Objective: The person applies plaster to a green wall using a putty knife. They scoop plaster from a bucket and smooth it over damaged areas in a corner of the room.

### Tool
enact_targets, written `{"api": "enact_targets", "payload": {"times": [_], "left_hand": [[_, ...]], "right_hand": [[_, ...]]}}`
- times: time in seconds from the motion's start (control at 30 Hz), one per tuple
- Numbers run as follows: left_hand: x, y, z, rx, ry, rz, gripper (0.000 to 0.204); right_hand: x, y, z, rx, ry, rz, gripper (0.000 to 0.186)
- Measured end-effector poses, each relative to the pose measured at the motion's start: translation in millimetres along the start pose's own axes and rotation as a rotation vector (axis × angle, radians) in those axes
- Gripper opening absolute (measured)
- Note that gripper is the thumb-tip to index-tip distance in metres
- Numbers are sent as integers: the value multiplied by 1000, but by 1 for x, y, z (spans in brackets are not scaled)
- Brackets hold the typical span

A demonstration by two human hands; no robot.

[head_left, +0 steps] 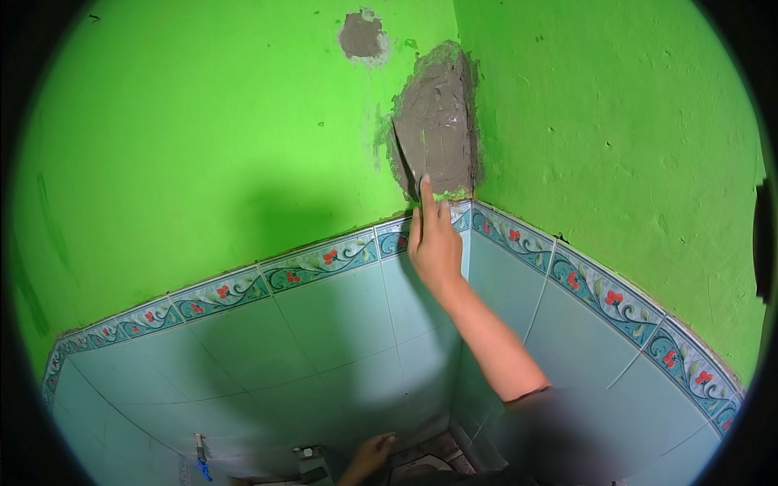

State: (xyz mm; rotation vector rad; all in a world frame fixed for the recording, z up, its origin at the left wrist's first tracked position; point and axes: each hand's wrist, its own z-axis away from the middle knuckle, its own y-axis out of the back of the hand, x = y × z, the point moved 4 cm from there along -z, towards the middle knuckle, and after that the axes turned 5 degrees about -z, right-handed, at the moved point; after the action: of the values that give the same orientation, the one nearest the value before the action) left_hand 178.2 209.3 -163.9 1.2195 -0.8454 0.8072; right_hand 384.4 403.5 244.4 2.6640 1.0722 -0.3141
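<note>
My right hand [438, 247] is raised to the wall corner, gripping a thin dark putty knife [404, 158] with the index finger stretched along it. The blade is seen almost edge-on and lies against the left side of a wet grey mortar patch [442, 121]. The patch covers the green wall just left of the corner, above the tile border; its surface is ridged and its edges are ragged. Low in the view, my left hand [371, 458] hangs far below the patch with its fingers curled. Whatever it may hold is hidden.
A smaller grey patch [361, 36] sits higher on the green wall [203, 121]. Below runs a floral tile border [292, 275] over teal tiles [502, 283]. A blue-handled tap [201, 466] juts out at lower left. A dark object [762, 243] stands at the right edge.
</note>
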Motion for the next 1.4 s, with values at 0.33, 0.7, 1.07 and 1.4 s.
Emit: {"api": "enact_targets", "payload": {"times": [0.33, 0.7, 1.07, 1.4], "left_hand": [[55, 23, 18, -110, 72, -81, 51], [8, -3, -3, 4, -84, -96, 49], [23, 5, 18, -117, 152, -252, 59], [62, 15, 44, -223, 345, -268, 65]], "right_hand": [[22, 25, 108, -238, -305, -112, 58], [6, 13, 82, 45, -286, -410, 59], [-41, -19, 26, 245, -633, -1089, 76], [-34, -35, -12, 269, -719, -1016, 81]]}}
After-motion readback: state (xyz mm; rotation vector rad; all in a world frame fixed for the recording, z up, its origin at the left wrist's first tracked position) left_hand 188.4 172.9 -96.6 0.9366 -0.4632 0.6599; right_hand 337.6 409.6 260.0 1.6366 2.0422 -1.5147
